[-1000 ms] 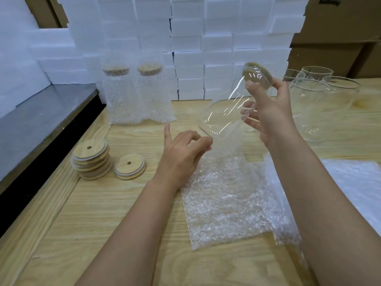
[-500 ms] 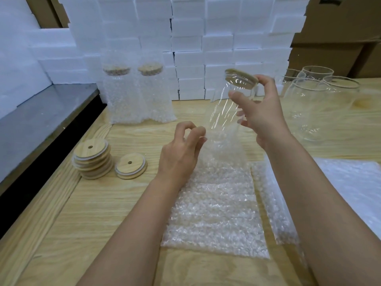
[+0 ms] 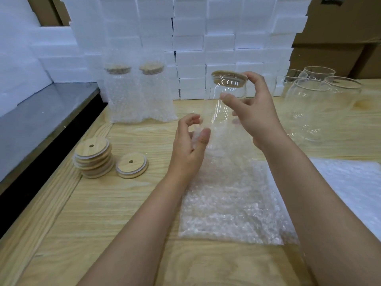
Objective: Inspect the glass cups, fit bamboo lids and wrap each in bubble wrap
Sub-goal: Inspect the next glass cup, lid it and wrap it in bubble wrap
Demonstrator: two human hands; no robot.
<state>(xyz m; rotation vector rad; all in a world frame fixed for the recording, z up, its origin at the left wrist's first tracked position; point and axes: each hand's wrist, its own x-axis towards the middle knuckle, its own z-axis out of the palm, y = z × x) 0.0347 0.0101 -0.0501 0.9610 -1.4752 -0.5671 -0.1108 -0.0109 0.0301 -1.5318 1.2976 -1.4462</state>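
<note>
The right hand (image 3: 254, 114) holds a clear glass cup (image 3: 221, 114) upright near the middle of the pale wooden worktop (image 3: 103, 213), w/ the cup's base at the far end of a flat sheet of clear bubble wrap (image 3: 226, 201). Thumb is on the glass near the top, and the index finger is curled over the rim of the round bamboo lid (image 3: 228, 77) seated on the cup. The left hand (image 3: 189, 147) is at the cup's lower left side w/ fingers loosely curled. Can't tell if it touches the glass or pinches the wrap, as the clear stuff blurs there.

Toward the far left corner stand two lidded cups already sleeved in bubble wrap (image 3: 140, 96), side by side and upright. Near the left edge sits a stack of round bamboo lids w/ centre holes (image 3: 92, 158), and a single bamboo lid (image 3: 132, 166) lies flat just beside it. At the far right edge is a cluster of bare glass cups (image 3: 309, 104), no lids. More bubble-wrap sheets (image 3: 350, 182) lie at the right edge. White foam blocks (image 3: 206, 38) are stacked along the back edge, w/ brown cardboard boxes (image 3: 340, 27) behind the far right corner.
</note>
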